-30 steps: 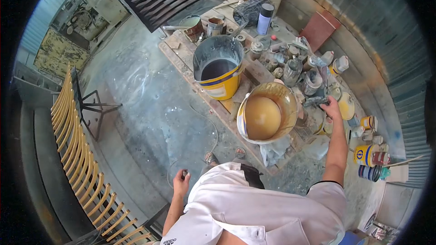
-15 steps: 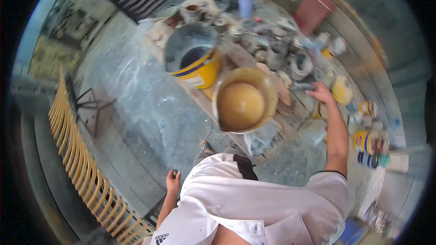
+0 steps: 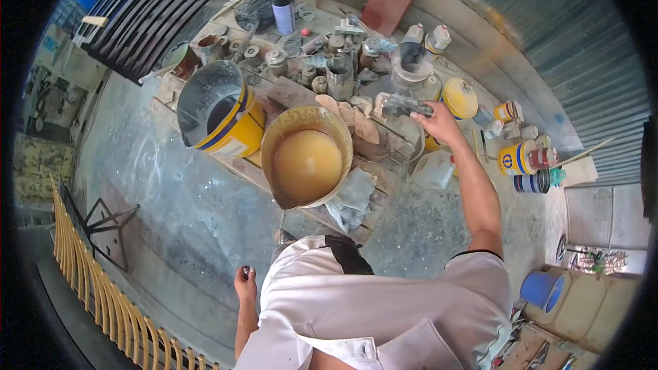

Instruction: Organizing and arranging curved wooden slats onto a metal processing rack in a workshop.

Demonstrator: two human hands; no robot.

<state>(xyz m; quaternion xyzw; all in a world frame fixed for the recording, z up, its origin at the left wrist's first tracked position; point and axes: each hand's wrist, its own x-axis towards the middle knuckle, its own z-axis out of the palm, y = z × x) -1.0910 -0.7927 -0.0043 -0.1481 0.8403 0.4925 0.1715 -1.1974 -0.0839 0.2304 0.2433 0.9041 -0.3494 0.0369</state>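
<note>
My right hand is closed round the handle of a grey, paint-stained spray gun. An open grey cup, dark inside and slightly blurred, sits at the gun's upper end. It is held above the cluttered low wooden platform. Low at my left side, my left hand is closed on a small dark object, too small to name. In front of me stands a wide bucket of tan liquid. Left of it, a yellow bucket holds dark liquid.
Jars and cans crowd the platform behind the buckets. A grey rag hangs over its near edge. To the right stand a translucent jug and yellow paint pails. Curved yellow slats stand at left.
The view has swung right, so the buckets appear farther left. My right hand has moved the spray gun and its cup farther away over the platform. My left hand stays low and closed.
</note>
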